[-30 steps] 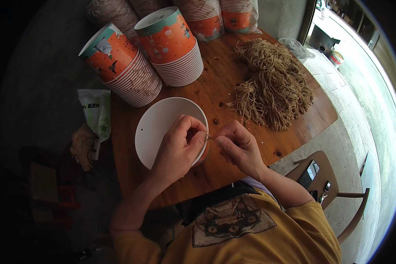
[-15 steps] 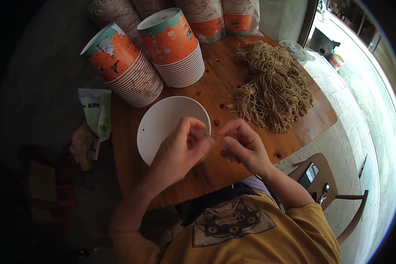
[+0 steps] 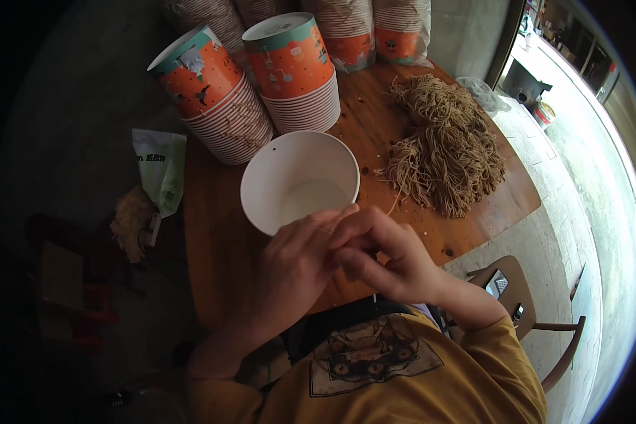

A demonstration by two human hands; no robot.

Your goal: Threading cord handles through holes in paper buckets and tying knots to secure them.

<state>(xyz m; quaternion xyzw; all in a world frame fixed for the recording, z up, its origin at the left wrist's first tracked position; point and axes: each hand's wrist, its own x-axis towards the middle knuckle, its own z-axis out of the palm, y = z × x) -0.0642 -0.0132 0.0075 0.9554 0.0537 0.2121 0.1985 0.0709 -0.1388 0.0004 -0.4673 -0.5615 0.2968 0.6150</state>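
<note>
My left hand (image 3: 290, 265) and my right hand (image 3: 385, 258) meet at the fingertips in front of the near rim of a white paper bucket (image 3: 300, 166). The right thumb and forefinger are pinched. The left fingers are curled together, seen from the back. What they hold between them is hidden. Tilted toward me, the bucket shows its inside and a small hole near its far rim. Right of it lies a heap of tan cords (image 3: 452, 155). One loose cord (image 3: 394, 203) runs from the heap down behind my right hand.
Stacks of orange-and-teal printed paper buckets (image 3: 290, 71) stand at the table's far left, with bagged stacks (image 3: 339, 35) behind. A clear plastic bag (image 3: 484, 93) lies beyond the cords. A chair (image 3: 523, 290) at the right holds a phone (image 3: 497, 284). A white-green bag (image 3: 161, 169) hangs at the left.
My hands have come together, moving down a little; the thin cord seen between them is now hidden. The bucket has tipped toward me, showing more of its inside. The view has shifted slightly.
</note>
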